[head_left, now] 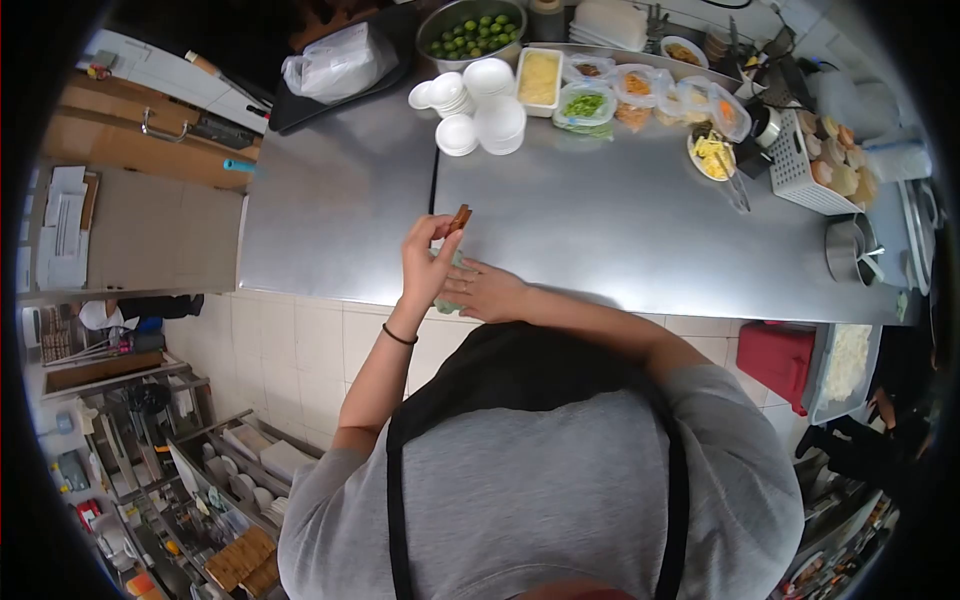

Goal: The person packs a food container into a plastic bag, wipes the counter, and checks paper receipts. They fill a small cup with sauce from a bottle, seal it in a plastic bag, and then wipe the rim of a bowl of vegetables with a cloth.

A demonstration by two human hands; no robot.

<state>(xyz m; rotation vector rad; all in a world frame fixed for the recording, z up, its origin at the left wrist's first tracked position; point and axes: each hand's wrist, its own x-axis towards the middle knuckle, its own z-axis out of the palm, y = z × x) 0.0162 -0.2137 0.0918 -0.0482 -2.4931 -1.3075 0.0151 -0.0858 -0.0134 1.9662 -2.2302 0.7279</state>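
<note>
Near the front edge of the steel worktable (340,215), my left hand (428,262) is raised, a black band round its wrist. It pinches a short reddish-brown piece (460,219) between thumb and fingers; its exact kind I cannot make out. Just to the right, my right hand (492,291) lies with fingers spread over a pale green cloth (449,304), at the table edge. Part of the cloth shows between the two hands, and part is hidden under the fingers.
Stacked white bowls (499,122), a metal bowl of green limes (470,35), a yellow-filled tray (541,78) and several tubs of chopped food stand along the back. A plate of yellow pieces (711,157) and an egg basket (800,170) are at right. A red bin (773,362) stands below.
</note>
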